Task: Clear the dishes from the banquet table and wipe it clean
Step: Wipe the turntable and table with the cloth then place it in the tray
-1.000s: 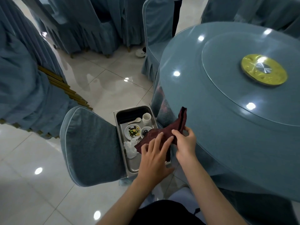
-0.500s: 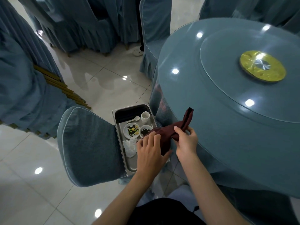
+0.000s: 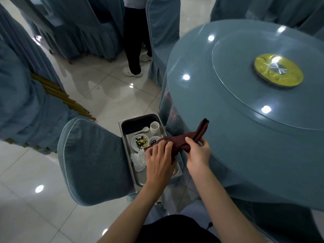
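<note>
The left hand (image 3: 157, 160) and right hand (image 3: 199, 154) are clamping their fingers round the maroon cloth (image 3: 200, 129). A steel tray (image 3: 140, 178) is sitting just below the left fingers (image 3: 163, 146).

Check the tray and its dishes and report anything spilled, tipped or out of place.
Nothing spilled or tipped. The cup stands upright and the scraps lie on the plate inside the steel tray. Only oddity: the tray rests on a covered chair, not a stand, which may be unsteady.

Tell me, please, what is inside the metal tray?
A white cup, spoon, plate of food scraps, small bowl and crumpled tissue are in the metal tray. The left hand and red cloth hide its near right part.
</note>
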Demonstrator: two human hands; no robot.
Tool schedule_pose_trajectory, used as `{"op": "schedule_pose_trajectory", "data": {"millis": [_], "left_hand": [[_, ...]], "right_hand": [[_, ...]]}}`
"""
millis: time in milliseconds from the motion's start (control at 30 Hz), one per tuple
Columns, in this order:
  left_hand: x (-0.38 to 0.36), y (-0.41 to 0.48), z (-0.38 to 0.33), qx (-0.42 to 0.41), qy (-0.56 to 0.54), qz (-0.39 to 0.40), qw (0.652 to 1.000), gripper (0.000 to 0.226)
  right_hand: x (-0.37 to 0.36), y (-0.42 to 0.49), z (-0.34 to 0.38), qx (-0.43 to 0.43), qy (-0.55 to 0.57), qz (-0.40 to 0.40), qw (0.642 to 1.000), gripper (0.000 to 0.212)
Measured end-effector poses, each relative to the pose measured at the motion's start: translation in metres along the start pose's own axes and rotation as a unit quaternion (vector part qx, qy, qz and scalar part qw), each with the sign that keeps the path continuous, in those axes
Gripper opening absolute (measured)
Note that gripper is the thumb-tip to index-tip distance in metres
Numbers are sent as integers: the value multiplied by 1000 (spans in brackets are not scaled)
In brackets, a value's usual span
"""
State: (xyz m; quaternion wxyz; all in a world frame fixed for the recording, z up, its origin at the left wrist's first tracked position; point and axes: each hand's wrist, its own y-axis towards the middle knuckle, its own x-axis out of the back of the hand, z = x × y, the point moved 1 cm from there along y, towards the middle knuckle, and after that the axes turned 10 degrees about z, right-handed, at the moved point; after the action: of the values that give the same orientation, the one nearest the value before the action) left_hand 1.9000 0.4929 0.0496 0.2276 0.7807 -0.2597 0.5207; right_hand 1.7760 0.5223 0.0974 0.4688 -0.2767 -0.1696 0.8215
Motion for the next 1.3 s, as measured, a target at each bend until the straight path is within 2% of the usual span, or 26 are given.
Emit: {"op": "schedule_pose_trajectory", "data": {"millis": [100,233,367,433,533,667,767,900,1000,1067,1133,1300], "left_hand": [[10,1,4,2,-31,-35,999,56],[23,-3,16,3,-83,-68,994,47],[35,-4,26,-47,-156,-83,983,41],[43,-6,29,-47,-208,-71,974,36],[53,-7,34,-34,-246,-56,967,35],[59,-3,46,-58,-246,-77,964,27],[64,3,53,16,-294,-81,952,15],[72,8,56,124,-351,-101,923,9],[72,8,53,134,-383,-77,911,6],[68,6,44,106,-386,-45,915,1],[61,4,33,77,-373,-16,925,9],[39,-4,15,41,-331,45,942,10]], "right_hand": [[1,1,2,-4,9,-2,1000,48],[5,4,6,-11,17,-8,1000,36],[9,5,7,-19,18,-18,1000,43],[11,7,8,-20,8,-17,1000,44],[15,11,9,-38,-21,18,999,39],[25,17,8,-47,-123,72,989,23],[35,22,7,-25,-227,68,971,19],[45,25,3,5,-371,60,927,11],[41,18,4,-14,-382,98,919,9],[35,15,3,-32,-372,130,918,8],[26,11,2,-38,-369,160,915,10],[11,0,-1,-44,-353,210,910,11]]}}
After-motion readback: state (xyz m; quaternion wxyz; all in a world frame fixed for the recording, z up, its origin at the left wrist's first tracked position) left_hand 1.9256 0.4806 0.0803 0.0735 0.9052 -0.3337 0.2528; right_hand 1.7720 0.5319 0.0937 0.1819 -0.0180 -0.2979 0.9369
